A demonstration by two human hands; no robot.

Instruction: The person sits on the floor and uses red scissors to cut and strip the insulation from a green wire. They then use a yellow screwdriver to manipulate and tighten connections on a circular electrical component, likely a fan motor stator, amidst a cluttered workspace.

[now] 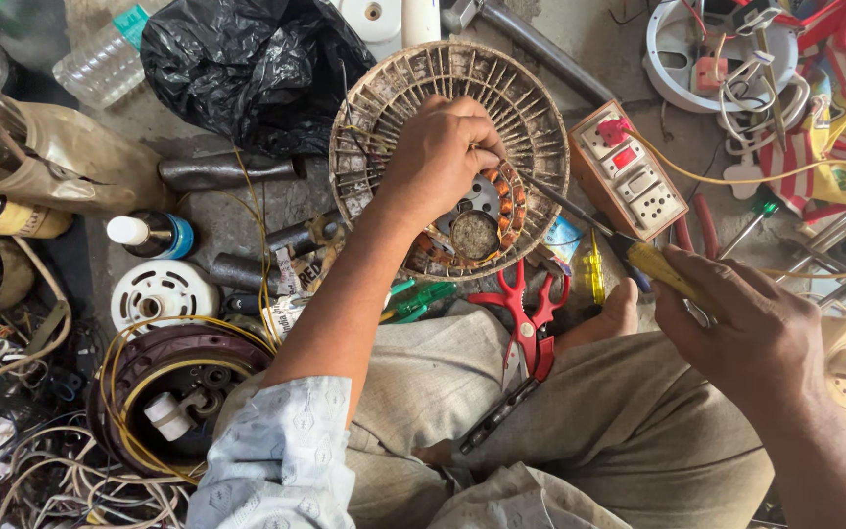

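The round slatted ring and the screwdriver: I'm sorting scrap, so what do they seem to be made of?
The round slatted ring looks like metal, dull and grimy with rusty brown slats; copper-coloured windings sit inside it. The left hand rests on it. The screwdriver in the right hand seems to have a grey steel shaft and a glossy, translucent yellow handle, probably plastic.

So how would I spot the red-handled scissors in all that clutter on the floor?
Start at the big round ribbed motor housing with copper windings that the left hand rests on. Just below its lower right rim, against the person's knee, lie the red-handled scissors. The green-handled pliers to their left and the yellow-handled screwdriver in the right hand differ in colour, and only the scissors have two finger loops.
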